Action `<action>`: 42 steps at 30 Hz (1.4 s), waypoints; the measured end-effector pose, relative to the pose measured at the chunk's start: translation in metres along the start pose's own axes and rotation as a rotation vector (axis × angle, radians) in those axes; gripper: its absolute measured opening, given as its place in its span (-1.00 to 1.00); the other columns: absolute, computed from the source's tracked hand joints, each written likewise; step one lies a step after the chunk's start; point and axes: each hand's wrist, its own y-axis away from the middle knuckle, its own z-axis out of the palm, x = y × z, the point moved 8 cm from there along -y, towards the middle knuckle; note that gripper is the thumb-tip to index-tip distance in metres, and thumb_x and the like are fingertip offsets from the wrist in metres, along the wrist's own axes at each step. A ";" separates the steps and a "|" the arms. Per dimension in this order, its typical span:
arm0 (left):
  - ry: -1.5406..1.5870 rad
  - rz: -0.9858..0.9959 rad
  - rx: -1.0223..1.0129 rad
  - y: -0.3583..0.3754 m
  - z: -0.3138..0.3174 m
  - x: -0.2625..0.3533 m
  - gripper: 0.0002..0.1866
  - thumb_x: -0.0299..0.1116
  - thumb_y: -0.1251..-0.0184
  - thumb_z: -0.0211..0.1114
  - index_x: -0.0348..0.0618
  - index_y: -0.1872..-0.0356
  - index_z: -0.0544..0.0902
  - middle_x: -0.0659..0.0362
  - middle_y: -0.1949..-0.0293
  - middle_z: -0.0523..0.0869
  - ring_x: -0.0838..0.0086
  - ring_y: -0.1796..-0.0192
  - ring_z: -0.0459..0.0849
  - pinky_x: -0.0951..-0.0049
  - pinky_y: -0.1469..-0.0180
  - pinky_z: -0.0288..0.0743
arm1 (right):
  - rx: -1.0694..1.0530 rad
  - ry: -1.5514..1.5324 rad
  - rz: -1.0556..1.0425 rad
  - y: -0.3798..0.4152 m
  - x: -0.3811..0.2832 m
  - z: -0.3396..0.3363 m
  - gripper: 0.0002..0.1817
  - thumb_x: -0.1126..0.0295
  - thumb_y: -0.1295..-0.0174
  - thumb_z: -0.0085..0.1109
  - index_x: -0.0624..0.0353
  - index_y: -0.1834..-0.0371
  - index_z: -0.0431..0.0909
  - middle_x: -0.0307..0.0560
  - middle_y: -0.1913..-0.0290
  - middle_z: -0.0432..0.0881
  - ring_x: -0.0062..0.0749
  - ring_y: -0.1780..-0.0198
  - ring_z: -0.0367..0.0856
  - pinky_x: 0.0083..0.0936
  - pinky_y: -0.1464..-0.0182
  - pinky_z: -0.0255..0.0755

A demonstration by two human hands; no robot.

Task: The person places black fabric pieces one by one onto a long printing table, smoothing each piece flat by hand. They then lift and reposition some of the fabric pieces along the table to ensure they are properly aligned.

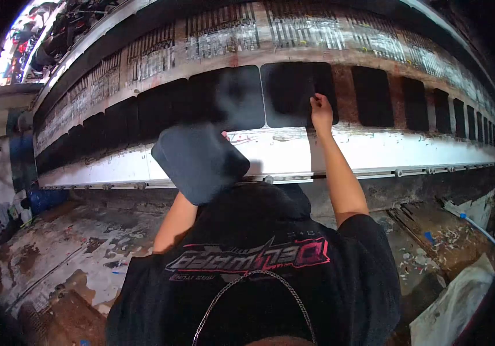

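Observation:
A dark rounded-corner panel (pixel 198 164), looking like a sheet or thin stack of fabric, is held tilted in front of my chest. My left hand (pixel 224 135) supports it from beneath; only a bit of fingers shows past its far edge, the rest hidden. My right hand (pixel 321 112) reaches over the right part of a flat black panel (pixel 288 92) on the long table. Its thumb and fingers are pinched together close over that panel, and I cannot tell what is between them. Left of it lies another black panel (pixel 239 104) with a pale, hazy patch.
More black panels (pixel 371 95) lie in a row along the table both ways. Behind them runs a worn strip with striped markings (pixel 218 43). A metal rail (pixel 368 173) with knobs edges the near side. The floor (pixel 86 248) is stained, with plastic sheeting (pixel 455 305) at right.

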 end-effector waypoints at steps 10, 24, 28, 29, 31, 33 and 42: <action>0.777 -0.249 -0.043 0.034 0.022 -0.028 -0.54 -0.25 -0.59 0.15 -0.23 -0.39 0.49 0.00 -0.31 0.62 0.24 -0.38 0.56 0.17 -0.47 0.36 | -0.008 -0.012 0.077 0.003 0.007 0.005 -0.59 0.18 -0.45 0.32 0.26 -0.19 0.64 0.05 0.07 0.75 -0.26 0.08 0.72 -0.38 0.00 0.53; 1.609 -0.152 -0.185 0.012 0.031 -0.014 -0.45 -0.19 -0.70 0.00 -0.23 -0.56 0.28 0.02 -0.46 0.50 0.28 -0.49 0.48 0.22 -0.60 0.26 | -0.517 -0.279 0.067 0.124 -0.144 0.045 -0.66 0.14 -0.29 0.48 0.18 0.10 0.71 -0.14 0.24 0.70 -0.51 0.17 0.64 -0.49 0.06 0.51; 1.672 -0.137 -0.265 0.001 0.045 -0.001 -0.43 -0.18 -0.73 -0.04 -0.23 -0.59 0.24 0.02 -0.50 0.47 0.28 -0.51 0.46 0.24 -0.63 0.24 | -0.587 -0.060 -0.039 0.168 -0.165 0.039 -0.64 0.10 -0.38 0.37 0.23 0.27 0.64 0.09 0.42 0.66 -0.26 0.39 0.60 -0.36 0.22 0.46; 1.685 -0.145 -0.273 0.000 0.047 0.001 -0.44 -0.18 -0.73 -0.04 -0.23 -0.59 0.24 0.02 -0.50 0.47 0.28 -0.51 0.45 0.23 -0.63 0.24 | -0.583 -0.061 -0.041 0.166 -0.166 0.035 -0.64 0.10 -0.38 0.37 0.23 0.27 0.64 0.09 0.42 0.66 -0.26 0.39 0.60 -0.36 0.22 0.46; 1.710 -0.179 -0.281 0.000 0.052 0.004 -0.44 -0.18 -0.73 -0.04 -0.23 -0.59 0.24 0.02 -0.50 0.46 0.27 -0.51 0.45 0.23 -0.63 0.24 | -0.591 0.027 0.064 0.161 -0.156 0.021 -0.60 0.07 -0.44 0.29 0.25 0.28 0.64 0.22 0.39 0.67 0.02 0.34 0.66 -0.26 0.19 0.49; 1.736 -0.214 -0.288 -0.003 0.059 0.010 -0.44 -0.17 -0.73 -0.05 -0.23 -0.59 0.25 0.02 -0.51 0.46 0.27 -0.52 0.45 0.23 -0.63 0.24 | -0.554 0.083 0.016 0.156 -0.157 0.003 -0.60 0.06 -0.46 0.26 0.24 0.27 0.64 0.23 0.34 0.69 0.12 0.28 0.68 -0.20 0.18 0.49; 1.997 -0.431 -0.219 -0.046 0.122 0.066 -0.45 -0.16 -0.74 -0.07 -0.22 -0.58 0.26 0.03 -0.53 0.43 0.25 -0.53 0.43 0.21 -0.62 0.24 | -0.081 -0.146 -0.046 0.038 -0.067 -0.118 -0.65 0.18 -0.59 0.13 0.32 -0.01 0.63 0.03 0.22 0.72 -0.35 0.17 0.63 -0.39 0.00 0.48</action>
